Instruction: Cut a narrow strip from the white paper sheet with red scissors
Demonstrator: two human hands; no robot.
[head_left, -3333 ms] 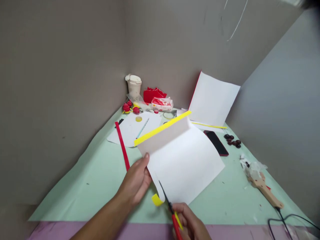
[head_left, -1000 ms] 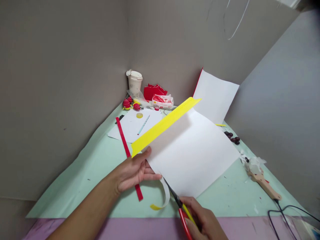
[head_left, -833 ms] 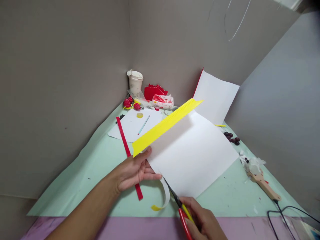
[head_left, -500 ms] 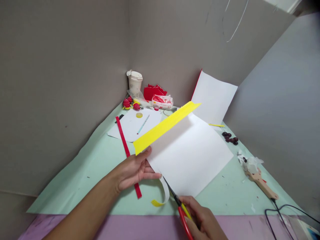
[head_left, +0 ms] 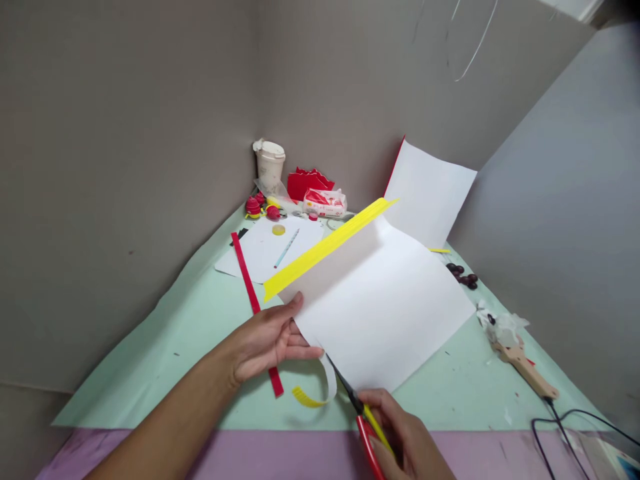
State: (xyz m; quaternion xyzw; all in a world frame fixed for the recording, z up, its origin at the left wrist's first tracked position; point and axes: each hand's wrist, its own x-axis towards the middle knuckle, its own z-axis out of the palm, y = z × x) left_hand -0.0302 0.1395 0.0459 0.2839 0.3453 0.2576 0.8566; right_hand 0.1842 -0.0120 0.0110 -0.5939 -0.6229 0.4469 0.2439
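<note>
Sheet [head_left: 380,307], raised above the worktop [head_left: 200,347], is part-cut: a curled strip [head_left: 332,385] hangs at its seven o'clock, seemingly joined at top; beyond, it looks uncut. Right hand [head_left: 400,430] grips scissors [head_left: 357,404]; left hand [head_left: 267,343] pinches the edge, fingertips crowding the cut. Red strip [head_left: 244,268] lies at nine, pen [head_left: 287,249] at ten.

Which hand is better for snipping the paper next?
Probably the right hand: it holds the scissors, their blades at the paper beside the curling strip. The left hand holds the paper's left edge and has no scissors.
</note>
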